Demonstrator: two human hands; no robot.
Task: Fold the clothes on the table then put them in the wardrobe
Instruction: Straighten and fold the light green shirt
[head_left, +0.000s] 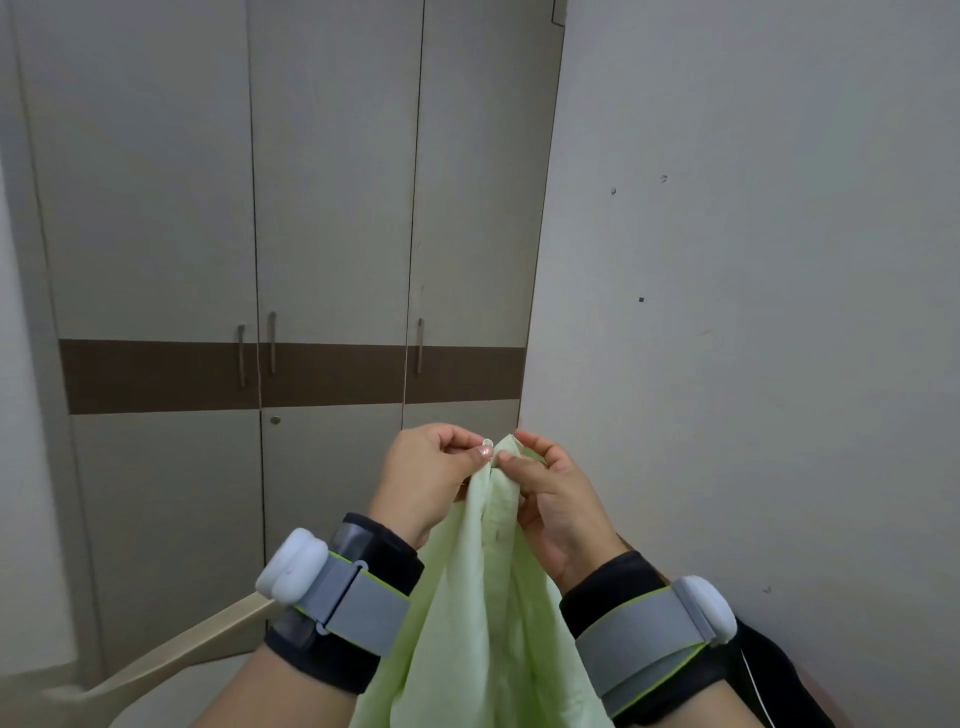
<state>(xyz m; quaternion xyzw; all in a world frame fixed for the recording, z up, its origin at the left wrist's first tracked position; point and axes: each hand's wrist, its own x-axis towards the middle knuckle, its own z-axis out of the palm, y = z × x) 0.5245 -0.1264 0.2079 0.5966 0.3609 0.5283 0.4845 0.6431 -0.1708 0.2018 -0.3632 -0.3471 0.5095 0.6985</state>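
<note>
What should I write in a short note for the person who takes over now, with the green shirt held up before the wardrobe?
Left hand: pinches the top of the light green shirt next to a small button.
Right hand: fingers pinch the same top edge from the other side.
The shirt hangs between both hands in the air, unfolded.
Wardrobe: all doors closed.
Done: nothing folded that can be seen.
Left: fold the shirt, open the wardrobe, put it inside.

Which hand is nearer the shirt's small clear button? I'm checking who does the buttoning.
Left. The left hand pinches the button at its fingertips; the right hand grips the green shirt placket just beside it.
</note>
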